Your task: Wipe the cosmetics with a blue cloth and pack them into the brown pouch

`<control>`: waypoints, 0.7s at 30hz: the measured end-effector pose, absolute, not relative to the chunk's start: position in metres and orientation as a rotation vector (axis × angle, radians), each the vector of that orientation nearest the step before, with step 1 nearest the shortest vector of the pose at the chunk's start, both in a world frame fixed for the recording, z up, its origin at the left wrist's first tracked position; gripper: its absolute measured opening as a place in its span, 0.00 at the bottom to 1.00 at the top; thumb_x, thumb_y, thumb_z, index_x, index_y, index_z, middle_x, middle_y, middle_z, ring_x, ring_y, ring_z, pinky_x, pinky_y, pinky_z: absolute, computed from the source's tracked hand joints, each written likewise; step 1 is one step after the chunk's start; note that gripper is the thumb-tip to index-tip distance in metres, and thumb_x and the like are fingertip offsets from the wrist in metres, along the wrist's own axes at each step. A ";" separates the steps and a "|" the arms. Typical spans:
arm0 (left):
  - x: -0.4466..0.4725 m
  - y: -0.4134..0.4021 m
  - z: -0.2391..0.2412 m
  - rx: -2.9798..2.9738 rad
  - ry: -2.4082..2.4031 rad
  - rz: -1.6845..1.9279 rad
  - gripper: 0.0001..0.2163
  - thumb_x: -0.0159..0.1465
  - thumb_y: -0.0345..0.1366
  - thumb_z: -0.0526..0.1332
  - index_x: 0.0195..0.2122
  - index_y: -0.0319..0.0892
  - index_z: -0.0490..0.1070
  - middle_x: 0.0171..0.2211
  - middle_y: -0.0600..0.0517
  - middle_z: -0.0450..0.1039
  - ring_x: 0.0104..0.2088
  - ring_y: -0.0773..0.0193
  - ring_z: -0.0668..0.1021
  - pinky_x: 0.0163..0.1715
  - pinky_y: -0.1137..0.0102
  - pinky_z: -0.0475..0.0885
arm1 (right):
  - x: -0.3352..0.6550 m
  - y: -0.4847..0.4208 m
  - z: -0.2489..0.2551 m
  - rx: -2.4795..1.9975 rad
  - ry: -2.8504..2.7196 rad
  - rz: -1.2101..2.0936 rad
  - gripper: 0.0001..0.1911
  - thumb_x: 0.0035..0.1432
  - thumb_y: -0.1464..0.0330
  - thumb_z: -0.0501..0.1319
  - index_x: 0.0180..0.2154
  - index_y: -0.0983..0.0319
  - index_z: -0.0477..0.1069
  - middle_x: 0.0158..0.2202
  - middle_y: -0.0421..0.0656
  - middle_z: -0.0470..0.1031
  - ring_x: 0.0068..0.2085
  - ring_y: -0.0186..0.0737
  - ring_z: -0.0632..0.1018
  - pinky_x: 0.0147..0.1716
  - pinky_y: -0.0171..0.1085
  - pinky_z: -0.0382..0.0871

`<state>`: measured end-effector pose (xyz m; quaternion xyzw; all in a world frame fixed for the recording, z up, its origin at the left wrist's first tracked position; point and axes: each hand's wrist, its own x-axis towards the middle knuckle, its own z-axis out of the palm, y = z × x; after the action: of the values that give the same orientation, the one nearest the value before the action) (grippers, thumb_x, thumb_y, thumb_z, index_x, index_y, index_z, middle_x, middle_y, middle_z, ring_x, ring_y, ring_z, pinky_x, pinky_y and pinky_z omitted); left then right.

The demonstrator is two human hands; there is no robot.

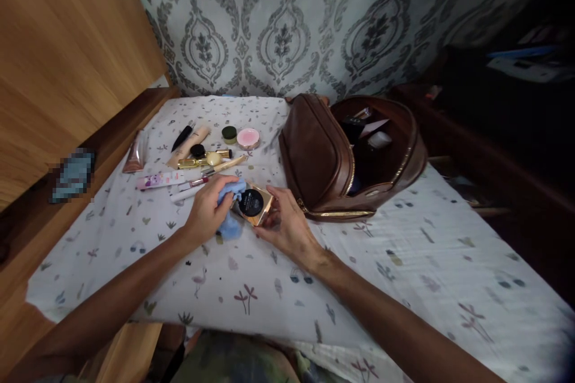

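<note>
My right hand grips a square gold compact by its right edge; a round black label with small print faces up on it. A crumpled light blue cloth is bunched in my left hand, its fingers closed around it and the cloth pressed to the compact's left side. Beyond my left hand lie a white and purple tube, a gold tube, a beige tube and a pink round pot. A dark green round jar stands beside the pink pot.
To the right, a brown leather bag lies unzipped with several items inside. A brownish clear tube is at the left edge of the white patterned cloth. Wooden furniture borders the left; a patterned wall rises behind.
</note>
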<state>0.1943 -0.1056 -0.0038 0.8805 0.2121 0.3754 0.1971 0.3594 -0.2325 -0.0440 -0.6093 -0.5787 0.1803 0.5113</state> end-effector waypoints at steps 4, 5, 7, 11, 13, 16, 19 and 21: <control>0.204 -0.111 -0.002 2.535 0.515 1.054 0.11 0.66 0.26 0.54 0.46 0.41 0.71 0.43 0.48 0.76 0.46 0.58 0.77 0.49 0.62 0.73 | 0.358 -0.234 -0.039 -1.471 -1.413 0.430 0.40 0.49 0.69 0.71 0.61 0.58 0.58 0.56 0.52 0.65 0.33 0.38 0.77 0.35 0.44 0.81; 0.206 -0.114 -0.001 2.555 0.487 1.061 0.11 0.66 0.26 0.54 0.47 0.41 0.71 0.43 0.47 0.76 0.46 0.58 0.77 0.49 0.62 0.73 | 0.358 -0.234 -0.038 -1.467 -1.426 0.423 0.40 0.49 0.70 0.71 0.61 0.58 0.58 0.55 0.52 0.65 0.33 0.37 0.77 0.36 0.44 0.81; 0.209 -0.119 0.001 2.597 0.427 1.062 0.12 0.67 0.26 0.53 0.47 0.42 0.71 0.44 0.47 0.76 0.47 0.57 0.77 0.49 0.61 0.73 | 0.357 -0.234 -0.038 -1.450 -1.447 0.398 0.40 0.49 0.72 0.70 0.62 0.58 0.57 0.55 0.51 0.65 0.33 0.37 0.76 0.37 0.44 0.80; 0.211 -0.132 0.006 2.687 0.240 1.032 0.14 0.67 0.23 0.51 0.48 0.41 0.72 0.46 0.45 0.76 0.48 0.58 0.76 0.49 0.61 0.74 | 0.358 -0.233 -0.040 -1.406 -1.469 0.344 0.42 0.48 0.74 0.69 0.62 0.60 0.56 0.55 0.53 0.64 0.34 0.37 0.76 0.39 0.45 0.80; 0.211 -0.137 0.006 2.734 0.093 1.024 0.14 0.68 0.23 0.52 0.48 0.40 0.72 0.47 0.45 0.76 0.49 0.58 0.76 0.49 0.61 0.75 | 0.359 -0.233 -0.040 -1.399 -1.489 0.318 0.42 0.49 0.74 0.69 0.63 0.61 0.55 0.55 0.54 0.64 0.37 0.41 0.77 0.42 0.47 0.80; 0.210 -0.139 0.005 2.803 -0.093 1.025 0.12 0.69 0.24 0.53 0.49 0.39 0.72 0.48 0.44 0.77 0.51 0.56 0.75 0.50 0.60 0.76 | 0.360 -0.233 -0.040 -1.408 -1.501 0.278 0.43 0.49 0.73 0.70 0.64 0.61 0.54 0.54 0.54 0.66 0.46 0.48 0.77 0.47 0.50 0.78; 0.207 -0.134 0.004 2.846 -0.044 1.027 0.13 0.68 0.24 0.52 0.49 0.38 0.72 0.48 0.43 0.77 0.50 0.56 0.76 0.49 0.60 0.76 | 0.360 -0.234 -0.041 -1.423 -1.452 0.363 0.46 0.49 0.73 0.70 0.65 0.58 0.53 0.54 0.52 0.66 0.37 0.42 0.78 0.42 0.48 0.80; 0.204 -0.128 0.003 2.863 0.097 1.019 0.14 0.68 0.23 0.51 0.49 0.38 0.72 0.47 0.43 0.77 0.47 0.57 0.76 0.46 0.61 0.76 | 0.359 -0.234 -0.043 -1.414 -1.420 0.419 0.46 0.48 0.74 0.71 0.65 0.56 0.54 0.55 0.51 0.65 0.32 0.37 0.76 0.38 0.46 0.80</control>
<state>0.2036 -0.1278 0.0030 0.9404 0.0317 0.3347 0.0507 0.3593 -0.2340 -0.0430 -0.5898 -0.5925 0.1747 0.5202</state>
